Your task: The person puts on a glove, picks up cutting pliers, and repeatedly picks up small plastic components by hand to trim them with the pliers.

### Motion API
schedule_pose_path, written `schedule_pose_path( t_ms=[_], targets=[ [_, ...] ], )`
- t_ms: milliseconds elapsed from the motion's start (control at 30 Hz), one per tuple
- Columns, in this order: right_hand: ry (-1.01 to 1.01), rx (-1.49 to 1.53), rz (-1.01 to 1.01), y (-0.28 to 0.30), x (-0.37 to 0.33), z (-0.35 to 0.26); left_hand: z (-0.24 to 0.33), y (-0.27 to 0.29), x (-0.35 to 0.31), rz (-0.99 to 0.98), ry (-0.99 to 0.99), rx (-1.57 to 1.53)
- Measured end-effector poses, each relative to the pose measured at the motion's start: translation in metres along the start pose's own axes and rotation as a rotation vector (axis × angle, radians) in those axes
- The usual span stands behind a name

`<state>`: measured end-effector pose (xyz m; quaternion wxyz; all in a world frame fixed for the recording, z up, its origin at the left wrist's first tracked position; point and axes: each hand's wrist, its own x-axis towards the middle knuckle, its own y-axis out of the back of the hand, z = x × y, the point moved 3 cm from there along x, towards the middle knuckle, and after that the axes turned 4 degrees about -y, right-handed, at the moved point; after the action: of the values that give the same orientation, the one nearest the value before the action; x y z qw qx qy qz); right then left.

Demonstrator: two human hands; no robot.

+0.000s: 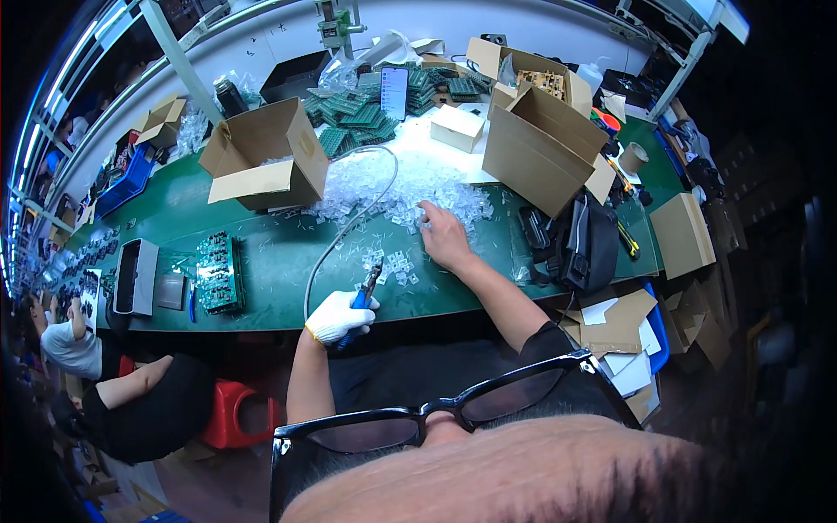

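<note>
In a white glove, my left hand (336, 319) is closed around blue-handled nippers (365, 292), whose dark jaws point up and away from me. Just beyond the jaws is a small cluster of clear plastic pieces (399, 265). My bare right hand (447, 241) rests at the near edge of a large heap of similar clear pieces (366, 187). Its forefinger and thumb are apart, reaching among the pieces; I make out nothing between them. A grey cable (319, 261) curves from near the glove over the heap.
Cardboard boxes stand open left (292, 157) and right (540, 148) of the heap. Green circuit boards (353, 113) and a phone (394, 93) sit behind it. A black bag (591, 248) lies at right, a board stack (218, 272) at left. A co-worker (148, 405) sits near a red stool (237, 414).
</note>
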<state>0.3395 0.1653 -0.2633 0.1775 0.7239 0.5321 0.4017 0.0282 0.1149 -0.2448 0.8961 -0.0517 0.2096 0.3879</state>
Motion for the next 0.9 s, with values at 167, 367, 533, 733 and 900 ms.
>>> schedule_pose_path(
  t_ms=[167, 367, 533, 733, 900],
  targets=[
    [-0.115, 0.378, -0.007, 0.001, -0.019, -0.024, -0.002, 0.003, -0.001, -0.032, 0.014, -0.076],
    [-0.348, 0.969, -0.263, -0.024, -0.045, -0.044, 0.006, 0.001, 0.0, -0.069, 0.057, -0.061],
    [-0.346, 0.938, -0.294, -0.025, -0.047, -0.053, 0.006, 0.0, -0.002, -0.073, 0.075, -0.07],
    [-0.331, 0.827, -0.326, -0.017, -0.044, -0.063, 0.001, 0.0, 0.0, -0.048, 0.045, -0.073],
    [-0.317, 0.758, -0.337, -0.012, -0.045, -0.06, 0.007, -0.003, -0.001, -0.001, 0.019, 0.045]
  ],
)
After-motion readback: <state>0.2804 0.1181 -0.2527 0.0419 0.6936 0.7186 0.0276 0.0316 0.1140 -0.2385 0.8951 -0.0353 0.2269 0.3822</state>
